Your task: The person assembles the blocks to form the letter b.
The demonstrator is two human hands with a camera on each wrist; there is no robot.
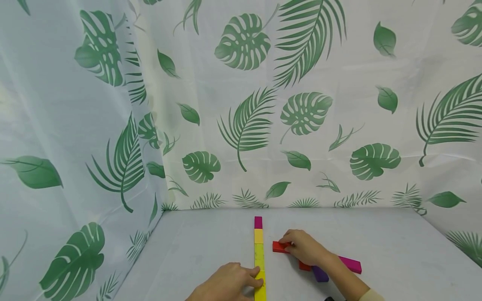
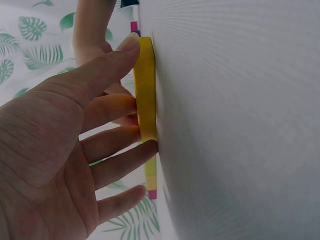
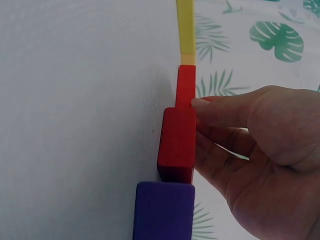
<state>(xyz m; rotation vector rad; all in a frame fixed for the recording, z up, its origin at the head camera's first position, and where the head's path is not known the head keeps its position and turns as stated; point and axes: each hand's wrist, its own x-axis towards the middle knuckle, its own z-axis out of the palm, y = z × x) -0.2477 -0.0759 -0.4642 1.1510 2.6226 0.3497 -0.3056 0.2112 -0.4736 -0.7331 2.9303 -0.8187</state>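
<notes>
A straight row of blocks runs away from me: a long yellow block [image 1: 260,292] nearest, then a yellow-green block [image 1: 259,255], a pale orange block [image 1: 258,236] and a magenta block [image 1: 258,222] at the far end. My left hand [image 1: 229,283] lies at the row's left side, its thumb and fairly straight fingers touching the yellow block [image 2: 145,85]. Right of the row, my right hand [image 1: 306,246] pinches a red block [image 1: 278,246] between thumb and fingers. That red block [image 3: 186,85] lies lengthwise across, its left end a short gap from the row.
Behind the right hand lie a second red block [image 1: 304,266], a purple block [image 1: 321,274] and a long magenta block [image 1: 351,264], partly covered by the forearm. A dark object [image 1: 329,299] shows at the bottom edge. Leaf-patterned curtains [image 1: 263,184] border the white table [image 1: 203,234].
</notes>
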